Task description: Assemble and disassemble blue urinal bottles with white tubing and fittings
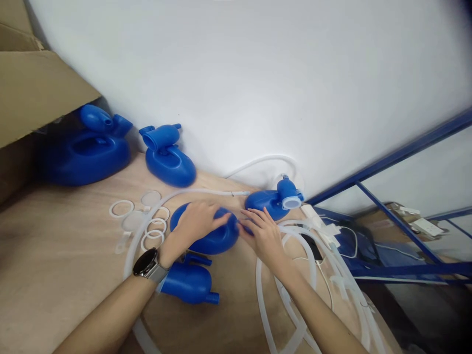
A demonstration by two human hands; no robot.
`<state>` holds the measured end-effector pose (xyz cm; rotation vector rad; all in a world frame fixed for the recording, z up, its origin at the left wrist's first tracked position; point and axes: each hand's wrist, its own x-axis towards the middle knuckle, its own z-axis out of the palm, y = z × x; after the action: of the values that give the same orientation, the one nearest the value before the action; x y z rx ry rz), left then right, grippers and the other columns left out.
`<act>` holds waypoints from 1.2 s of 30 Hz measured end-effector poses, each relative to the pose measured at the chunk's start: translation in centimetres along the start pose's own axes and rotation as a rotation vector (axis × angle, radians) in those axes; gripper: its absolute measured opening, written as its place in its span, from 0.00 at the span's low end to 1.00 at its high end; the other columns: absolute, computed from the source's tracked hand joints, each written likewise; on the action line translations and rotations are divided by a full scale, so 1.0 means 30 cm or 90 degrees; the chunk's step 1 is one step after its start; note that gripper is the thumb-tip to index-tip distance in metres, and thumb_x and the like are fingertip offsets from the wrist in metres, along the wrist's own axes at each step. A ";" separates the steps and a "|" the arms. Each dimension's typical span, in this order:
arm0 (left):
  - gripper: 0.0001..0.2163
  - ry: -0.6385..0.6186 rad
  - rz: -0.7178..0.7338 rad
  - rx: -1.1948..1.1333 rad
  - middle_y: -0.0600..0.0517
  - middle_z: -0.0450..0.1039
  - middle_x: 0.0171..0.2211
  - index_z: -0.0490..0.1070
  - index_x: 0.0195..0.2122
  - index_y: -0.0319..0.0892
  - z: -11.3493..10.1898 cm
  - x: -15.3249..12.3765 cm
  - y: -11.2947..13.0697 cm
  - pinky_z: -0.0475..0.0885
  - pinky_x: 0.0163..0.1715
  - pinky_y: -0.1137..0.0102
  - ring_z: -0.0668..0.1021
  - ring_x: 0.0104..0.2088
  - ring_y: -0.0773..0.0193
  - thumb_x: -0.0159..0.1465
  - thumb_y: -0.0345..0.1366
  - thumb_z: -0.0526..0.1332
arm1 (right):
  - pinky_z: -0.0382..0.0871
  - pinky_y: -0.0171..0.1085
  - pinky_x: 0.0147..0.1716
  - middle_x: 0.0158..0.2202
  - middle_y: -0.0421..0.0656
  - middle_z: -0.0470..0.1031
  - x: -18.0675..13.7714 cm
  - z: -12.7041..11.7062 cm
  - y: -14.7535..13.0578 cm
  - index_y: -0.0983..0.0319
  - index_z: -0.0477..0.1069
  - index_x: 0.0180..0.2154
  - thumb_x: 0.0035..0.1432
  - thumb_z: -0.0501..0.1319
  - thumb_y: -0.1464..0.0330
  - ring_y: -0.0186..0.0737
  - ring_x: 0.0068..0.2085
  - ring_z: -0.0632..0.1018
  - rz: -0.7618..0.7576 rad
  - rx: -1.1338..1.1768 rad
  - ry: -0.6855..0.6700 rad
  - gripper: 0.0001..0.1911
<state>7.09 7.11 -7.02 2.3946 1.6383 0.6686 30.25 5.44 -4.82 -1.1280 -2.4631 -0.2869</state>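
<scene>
A blue plastic bottle with a handle opening [221, 241] lies on its side on the wooden tabletop. My left hand [199, 221], with a watch on the wrist, curves over its top and grips it. At its right end, my right hand [261, 233] holds the narrow blue part between thumb and fingers; the fingertips partly hide that part. Just below my left hand lies a separate blue spouted piece [190, 282]. Behind my right hand sits another blue bottle [263, 199], with a blue head and a whitish cap [291, 202] on it.
White rings [121, 209] and clear discs [150, 198] lie left of my hands. Translucent hose [260, 295] coils at the right; another length curves past my left wrist. More blue bottles [171, 167] stand by the wall, near a cardboard box [44, 93]. A blue metal frame [398, 270] borders the right.
</scene>
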 end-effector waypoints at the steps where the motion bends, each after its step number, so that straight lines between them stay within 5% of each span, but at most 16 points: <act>1: 0.21 -0.005 -0.001 0.002 0.42 0.83 0.37 0.79 0.37 0.40 -0.002 0.001 0.000 0.71 0.37 0.63 0.83 0.39 0.48 0.74 0.53 0.58 | 0.70 0.62 0.63 0.53 0.46 0.82 -0.003 0.001 -0.006 0.56 0.81 0.44 0.68 0.63 0.66 0.52 0.55 0.80 0.006 -0.018 0.006 0.07; 6: 0.21 -0.024 0.004 0.015 0.41 0.83 0.39 0.79 0.39 0.39 -0.011 0.004 0.001 0.71 0.38 0.62 0.83 0.42 0.46 0.75 0.51 0.57 | 0.66 0.67 0.64 0.65 0.53 0.72 -0.075 -0.008 -0.048 0.56 0.73 0.60 0.67 0.63 0.66 0.60 0.66 0.72 0.038 -0.081 0.091 0.20; 9: 0.21 -0.024 0.011 0.014 0.41 0.83 0.39 0.80 0.40 0.39 -0.014 0.004 0.000 0.71 0.38 0.61 0.83 0.42 0.45 0.75 0.52 0.56 | 0.73 0.57 0.59 0.54 0.51 0.78 -0.168 -0.006 -0.060 0.53 0.73 0.58 0.65 0.64 0.70 0.53 0.58 0.77 0.107 -0.004 0.212 0.20; 12: 0.22 -0.015 0.012 0.006 0.41 0.83 0.38 0.80 0.39 0.40 -0.011 0.004 -0.003 0.70 0.37 0.61 0.83 0.41 0.45 0.75 0.53 0.56 | 0.79 0.43 0.42 0.38 0.46 0.80 -0.239 0.023 -0.055 0.58 0.76 0.44 0.66 0.65 0.64 0.44 0.40 0.81 0.342 0.228 0.261 0.07; 13: 0.22 -0.014 0.014 0.004 0.41 0.83 0.38 0.80 0.39 0.40 -0.009 0.004 -0.005 0.70 0.38 0.61 0.83 0.41 0.45 0.75 0.53 0.56 | 0.80 0.42 0.40 0.38 0.46 0.80 -0.246 0.037 -0.051 0.59 0.75 0.42 0.65 0.66 0.59 0.43 0.39 0.82 0.442 0.328 0.262 0.11; 15: 0.21 -0.012 0.019 0.007 0.41 0.83 0.39 0.80 0.39 0.40 -0.005 0.004 -0.008 0.71 0.39 0.61 0.83 0.42 0.45 0.75 0.52 0.56 | 0.81 0.43 0.42 0.43 0.48 0.81 -0.231 0.065 -0.047 0.60 0.73 0.45 0.60 0.68 0.50 0.45 0.43 0.83 0.598 0.541 0.257 0.21; 18: 0.21 -0.010 0.030 0.008 0.41 0.83 0.41 0.80 0.40 0.40 -0.004 0.003 -0.010 0.71 0.40 0.61 0.83 0.43 0.45 0.75 0.52 0.56 | 0.80 0.46 0.52 0.56 0.51 0.79 -0.149 0.098 -0.057 0.59 0.70 0.54 0.54 0.70 0.44 0.48 0.55 0.82 0.692 0.821 0.264 0.35; 24: 0.21 -0.033 0.026 0.033 0.41 0.83 0.41 0.80 0.42 0.40 -0.028 0.005 -0.007 0.71 0.40 0.61 0.83 0.43 0.46 0.75 0.52 0.56 | 0.78 0.44 0.50 0.50 0.49 0.82 0.001 0.153 -0.091 0.60 0.73 0.40 0.51 0.73 0.56 0.46 0.51 0.82 0.687 0.940 0.347 0.20; 36: 0.24 -0.032 0.021 0.059 0.40 0.83 0.40 0.79 0.42 0.41 -0.011 0.004 -0.011 0.70 0.39 0.61 0.84 0.42 0.44 0.76 0.54 0.51 | 0.74 0.50 0.58 0.43 0.45 0.80 -0.022 0.192 -0.055 0.58 0.71 0.36 0.48 0.73 0.56 0.52 0.59 0.78 0.515 1.019 0.327 0.19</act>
<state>6.70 7.32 -6.80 2.4863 1.6485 0.5442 27.75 5.95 -10.28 -0.8775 -0.9397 1.2128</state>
